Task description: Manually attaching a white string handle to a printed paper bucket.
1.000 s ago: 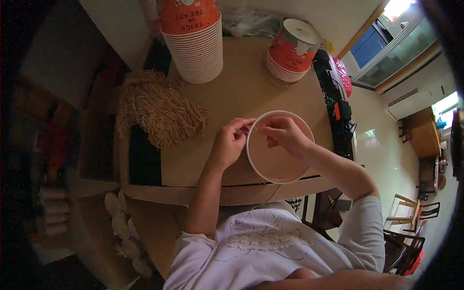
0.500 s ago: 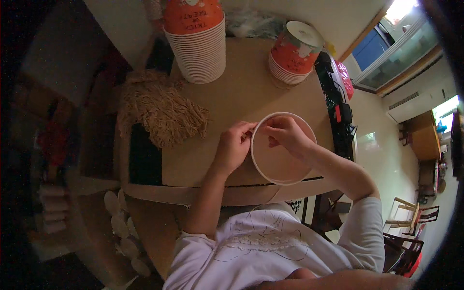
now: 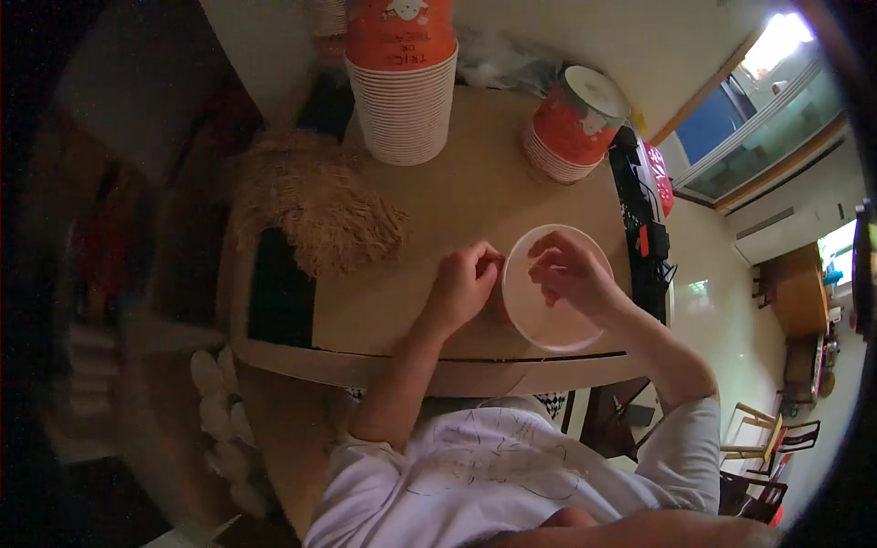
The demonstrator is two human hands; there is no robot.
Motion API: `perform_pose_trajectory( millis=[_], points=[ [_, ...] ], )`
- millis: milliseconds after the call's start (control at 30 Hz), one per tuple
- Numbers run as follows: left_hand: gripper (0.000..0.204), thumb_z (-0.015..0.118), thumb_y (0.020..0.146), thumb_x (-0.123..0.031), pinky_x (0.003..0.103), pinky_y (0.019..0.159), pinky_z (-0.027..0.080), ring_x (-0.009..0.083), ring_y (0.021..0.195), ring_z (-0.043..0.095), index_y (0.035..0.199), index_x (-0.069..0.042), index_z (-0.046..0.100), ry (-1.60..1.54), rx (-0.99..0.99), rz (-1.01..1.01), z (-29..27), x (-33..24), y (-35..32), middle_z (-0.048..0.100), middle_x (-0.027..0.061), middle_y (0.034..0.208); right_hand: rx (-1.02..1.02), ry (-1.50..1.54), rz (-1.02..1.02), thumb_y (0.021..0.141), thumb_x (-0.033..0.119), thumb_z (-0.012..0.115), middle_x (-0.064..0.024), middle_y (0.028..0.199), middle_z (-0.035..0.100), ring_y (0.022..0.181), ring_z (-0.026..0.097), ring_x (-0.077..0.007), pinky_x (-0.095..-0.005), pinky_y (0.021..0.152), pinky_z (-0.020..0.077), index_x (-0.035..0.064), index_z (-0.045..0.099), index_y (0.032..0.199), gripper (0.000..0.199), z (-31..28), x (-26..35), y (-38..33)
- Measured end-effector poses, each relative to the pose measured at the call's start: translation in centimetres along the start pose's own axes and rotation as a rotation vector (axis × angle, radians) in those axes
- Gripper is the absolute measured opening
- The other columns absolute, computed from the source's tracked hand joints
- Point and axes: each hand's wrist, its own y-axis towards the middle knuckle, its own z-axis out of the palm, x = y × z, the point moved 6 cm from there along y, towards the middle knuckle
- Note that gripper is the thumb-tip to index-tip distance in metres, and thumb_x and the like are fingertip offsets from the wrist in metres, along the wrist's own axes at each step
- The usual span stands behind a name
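Observation:
A round paper bucket (image 3: 557,331) with a white rim and pale inside stands at the table's front right, its mouth facing up toward me. Just outside its left wall, my left hand (image 3: 464,285) is closed in a pinch, thumb against forefinger. Whatever it pinches is too small to make out. My right hand (image 3: 577,276) reaches over the rim into the bucket's mouth. Its fingers are bent and apart, away from the wall, and I see nothing between them. A thin cord (image 3: 525,373) hangs over the table's front edge below the bucket.
A heap of brown twine (image 3: 315,205) lies on the left of the table (image 3: 457,201). Behind it rises a tall stack of orange and white paper buckets (image 3: 402,110). A shorter upside-down stack (image 3: 577,126) stands back right. Black devices (image 3: 650,239) line the right edge.
My right hand has drawn back from the bucket's left wall toward the middle of its mouth, its fingers loosening. My left hand keeps its pinch. The whole view has shifted slightly.

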Motion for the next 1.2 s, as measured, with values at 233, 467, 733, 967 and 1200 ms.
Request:
perform_pose_trajectory(
  millis=[233, 467, 733, 967, 1200],
  points=[
    [0.011, 0.048, 0.086, -0.008, 0.026, 0.060, 0.047, 0.0128, 0.065, 0.057, 0.088, -0.001, 0.056, -0.689, 0.310, -0.390, 2.5, 3.3, 1.2, 0.061, 0.0053, 0.075, 0.149, -0.954, -0.714, 0.073, 0.003, 0.059, -0.0086, 0.088, 0.056, 0.082, 0.057, -0.0208, -0.0293, 0.072, 0.0480, 0.0035, 0.055, 0.101, 0.028, 8.7, 7.1, -4.6],
    [0.014, 0.047, 0.087, -0.015, 0.026, 0.052, 0.045, 0.0111, 0.064, 0.055, 0.096, -0.006, 0.053, -0.764, 0.444, -0.599, 2.3, 4.9, 0.1, 0.057, 0.0034, 0.077, 0.166, -1.364, -0.462, 0.074, 0.015, 0.055, -0.0100, 0.082, 0.058, 0.078, 0.058, -0.0288, -0.0385, 0.065, 0.0479, 0.0070, 0.058, 0.084, 0.013, 9.1, 8.0, 2.6],
    [0.010, 0.046, 0.088, -0.014, 0.024, 0.043, 0.038, 0.0097, 0.056, 0.050, 0.089, -0.008, 0.053, -0.732, 0.045, -0.420, 5.0, 5.8, 1.6, 0.052, 0.0023, 0.066, 0.278, -1.094, -0.424, 0.077, 0.025, 0.060, -0.0099, 0.073, 0.061, 0.058, 0.059, -0.0245, -0.0363, 0.054, 0.0459, 0.0052, 0.062, 0.072, 0.021, 0.5, 2.3, 9.2],
    [0.011, 0.049, 0.089, -0.019, 0.026, 0.051, 0.041, 0.0104, 0.058, 0.049, 0.089, -0.008, 0.052, -0.686, 0.011, -0.364, 4.9, 5.1, 3.3, 0.053, 0.0027, 0.069, 0.212, -0.851, -0.150, 0.075, 0.033, 0.065, -0.0057, 0.060, 0.058, 0.055, 0.049, -0.0096, -0.0292, 0.052, 0.0426, 0.0035, 0.064, 0.072, 0.029, -1.4, 1.1, 9.2],
    [0.012, 0.057, 0.083, -0.013, 0.023, 0.054, 0.044, 0.0102, 0.062, 0.055, 0.090, -0.004, 0.059, -0.834, 0.103, -0.477, 4.2, 3.0, 3.3, 0.060, 0.0031, 0.075, 0.084, -0.442, -0.199, 0.076, 0.013, 0.063, -0.0011, 0.067, 0.059, 0.062, 0.049, -0.0082, -0.0253, 0.056, 0.0416, 0.0044, 0.062, 0.073, 0.010, -3.4, 0.0, 9.0]
  ],
)
